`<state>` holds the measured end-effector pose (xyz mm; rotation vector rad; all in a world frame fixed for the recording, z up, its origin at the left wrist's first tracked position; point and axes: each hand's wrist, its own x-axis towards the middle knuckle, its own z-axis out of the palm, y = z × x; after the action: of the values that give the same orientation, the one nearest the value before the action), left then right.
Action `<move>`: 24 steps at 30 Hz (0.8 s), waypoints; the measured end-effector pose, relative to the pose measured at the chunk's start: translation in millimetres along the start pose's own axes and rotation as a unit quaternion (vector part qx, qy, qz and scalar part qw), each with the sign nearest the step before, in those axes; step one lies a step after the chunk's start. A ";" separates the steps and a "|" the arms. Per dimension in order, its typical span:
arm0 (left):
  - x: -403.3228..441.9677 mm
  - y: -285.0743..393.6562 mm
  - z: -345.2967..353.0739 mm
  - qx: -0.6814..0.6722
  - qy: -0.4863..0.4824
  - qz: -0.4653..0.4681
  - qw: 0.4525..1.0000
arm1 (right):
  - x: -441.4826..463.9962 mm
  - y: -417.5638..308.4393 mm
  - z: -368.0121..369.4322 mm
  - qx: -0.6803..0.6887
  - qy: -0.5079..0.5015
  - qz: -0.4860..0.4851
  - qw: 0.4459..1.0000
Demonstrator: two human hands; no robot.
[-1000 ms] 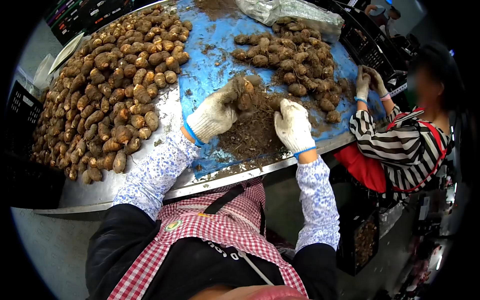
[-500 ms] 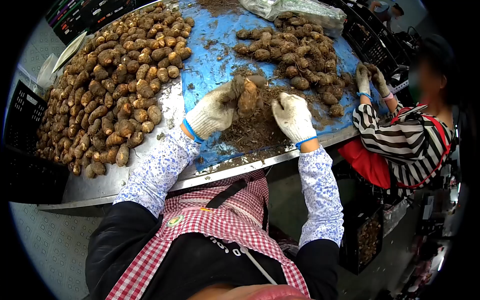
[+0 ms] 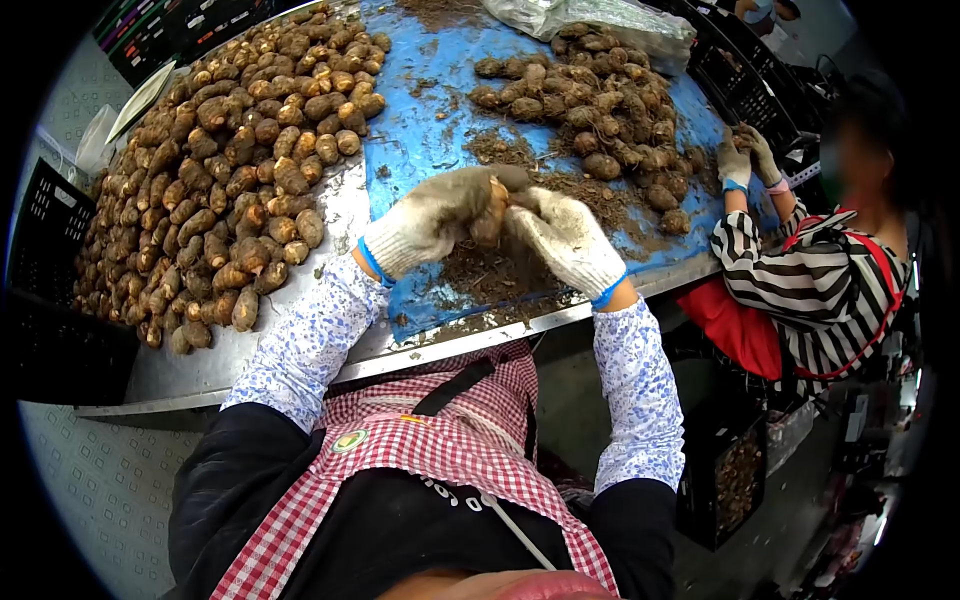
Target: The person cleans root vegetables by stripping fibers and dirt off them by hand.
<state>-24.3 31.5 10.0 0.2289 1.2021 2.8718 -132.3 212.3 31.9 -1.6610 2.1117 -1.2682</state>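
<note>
A brown taro corm is gripped in my left hand, which wears a soiled white knitted glove. My right hand, gloved the same way, meets it from the right with its fingers closed against the corm's side. Part of the corm is hidden behind the gloves. Beneath both hands, loose dark soil and root fibres cover the blue sheet. Beyond them lies a heap of hairy, dirt-covered taro. To the left spreads a large pile of cleaner taro on the metal tabletop.
A co-worker in a striped top stands at the right, gloved hands at the table edge. Black crates stand at the left, and a crate of scraps sits low on the right. A clear plastic bag lies at the back.
My right hand has moved left and up to the taro corm, closing the gap between my hands. The left hand has turned a little while still holding it.
</note>
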 end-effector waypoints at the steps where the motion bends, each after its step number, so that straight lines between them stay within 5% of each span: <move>1: -2.5 0.5 -4.2 -0.112 0.028 -0.014 0.993 | 0.7 0.9 -2.7 -0.178 0.002 0.095 0.979; 2: -7.4 0.0 -4.5 0.006 -0.001 0.042 0.999 | 8.1 1.9 -6.2 -0.285 -0.009 0.166 0.944; 4: -4.5 3.4 -9.7 0.021 0.010 0.084 0.996 | -4.3 21.1 -6.3 -0.302 0.040 0.146 0.941; 8: -4.9 7.5 7.3 0.140 0.058 0.044 0.987 | 0.2 -4.8 -7.9 -0.147 0.090 0.051 0.984; 10: -1.4 7.0 14.2 0.250 0.033 0.006 0.968 | 9.1 -11.9 -9.0 -0.172 -0.001 0.026 0.985; 11: -4.3 9.0 17.1 0.270 0.065 -0.003 0.961 | 6.7 -6.3 1.0 0.000 0.035 0.032 0.999; 12: -4.7 6.8 13.4 0.221 0.062 0.004 0.973 | 6.0 -3.1 9.2 0.171 0.071 0.035 0.982; 15: -3.1 -2.4 -7.9 0.049 0.060 0.023 0.997 | 5.7 3.8 2.6 -0.021 0.052 -0.002 0.998; 17: -1.8 -2.7 -18.6 -0.102 0.065 0.020 0.992 | 7.6 8.2 -3.6 -0.226 0.002 0.098 0.969; 18: -3.1 -3.2 -18.1 -0.102 0.078 0.045 0.991 | 7.5 10.3 -7.4 -0.326 -0.021 0.146 0.934; 19: -1.3 -2.9 -16.1 -0.101 0.088 0.073 0.988 | 0.7 23.4 -4.6 -0.349 0.031 0.094 0.932; 22: 5.6 -9.4 -8.9 -0.143 0.188 0.086 0.968 | -5.1 13.0 1.4 -0.113 0.099 0.073 0.986; 24: 9.7 -14.9 -8.4 -0.155 0.216 0.087 0.960 | -0.3 -3.8 5.4 -0.139 0.060 0.100 0.983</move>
<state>-35.7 36.7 -5.2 -0.3347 0.7718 3.3229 -126.2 209.8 31.1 -1.4503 2.5545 -1.0798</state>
